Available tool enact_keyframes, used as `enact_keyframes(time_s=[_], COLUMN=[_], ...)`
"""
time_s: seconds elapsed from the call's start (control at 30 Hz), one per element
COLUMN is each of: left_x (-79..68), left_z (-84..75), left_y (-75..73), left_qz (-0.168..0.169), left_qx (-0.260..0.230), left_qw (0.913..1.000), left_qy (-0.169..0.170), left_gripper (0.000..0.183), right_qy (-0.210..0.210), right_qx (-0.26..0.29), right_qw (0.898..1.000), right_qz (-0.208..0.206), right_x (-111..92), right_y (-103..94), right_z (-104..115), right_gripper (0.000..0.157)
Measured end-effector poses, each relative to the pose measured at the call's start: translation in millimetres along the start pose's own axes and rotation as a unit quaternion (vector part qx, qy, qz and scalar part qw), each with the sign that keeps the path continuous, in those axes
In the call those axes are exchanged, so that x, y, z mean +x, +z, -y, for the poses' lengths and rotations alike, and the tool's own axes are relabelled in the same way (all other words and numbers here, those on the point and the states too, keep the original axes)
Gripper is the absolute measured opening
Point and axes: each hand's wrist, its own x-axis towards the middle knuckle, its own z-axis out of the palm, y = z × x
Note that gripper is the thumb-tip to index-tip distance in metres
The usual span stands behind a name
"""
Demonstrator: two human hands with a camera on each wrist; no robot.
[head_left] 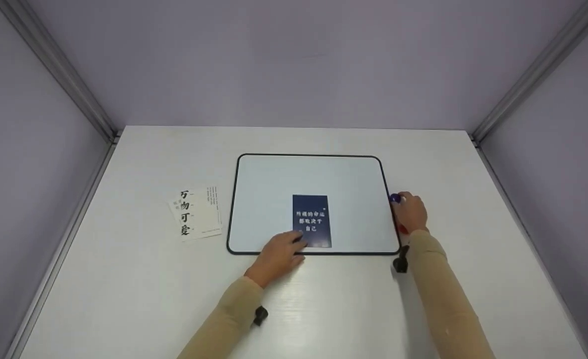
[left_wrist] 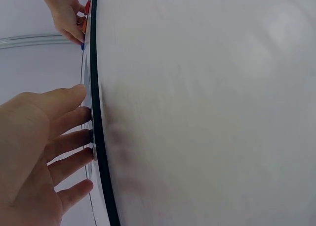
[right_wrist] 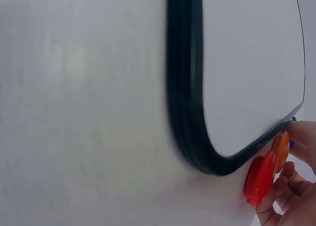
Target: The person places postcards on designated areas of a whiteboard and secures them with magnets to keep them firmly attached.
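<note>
A dark blue card (head_left: 314, 209) with white characters lies on the lower middle of a black-framed whiteboard (head_left: 264, 199). My left hand (head_left: 276, 253) reaches over the board's near edge, its loosely spread fingers at the card's lower left corner. In the left wrist view those fingers line up along the black frame. Beside the board's right edge, my right hand (head_left: 411, 213) pinches a blue round magnet (head_left: 395, 198) at its fingertips. A red magnet (right_wrist: 261, 179) and an orange magnet (right_wrist: 281, 152) stand in a row under that hand, close to the frame, as the right wrist view shows.
Left of the board, pale cards (head_left: 202, 212) with black characters overlap on the white table (head_left: 139, 279). Grey panels rise behind the table and on both sides. Each sleeve bears a small black device, one at the left wrist (head_left: 260, 315), another by the right.
</note>
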Motion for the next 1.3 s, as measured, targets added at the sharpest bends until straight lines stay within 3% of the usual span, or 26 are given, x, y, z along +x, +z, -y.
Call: enact_keyframes(time_s=[0.27, 0.67, 0.93, 1.3], left_x=[-0.1, -2.3, -4.4, -6.4], left_z=[-0.6, -2.5, -2.7, -3.3], left_y=[-1.4, -2.1, -1.9, -2.9], left_qz=[0.015, 0.024, 0.071, 0.073], left_qx=[-0.004, 0.032, 0.042, 0.052], left_qw=[0.9999, 0.9992, 0.9965, 0.9959], left_qy=[-0.006, -0.006, -0.014, -0.010], left_gripper=[0.040, 0.044, 0.050, 0.050], right_qy=[0.002, -0.002, 0.010, -0.016], right_qx=[0.001, 0.020, 0.029, 0.028], right_qw=[1.000, 1.000, 1.000, 0.999], right_qz=[-0.002, -0.007, -0.005, -0.003], right_x=[-2, -4, -6, -11], right_y=[-1.2, -3.4, -4.1, -7.8], right_z=[1, 1, 5, 19], right_gripper=[0.036, 0.037, 0.036, 0.040])
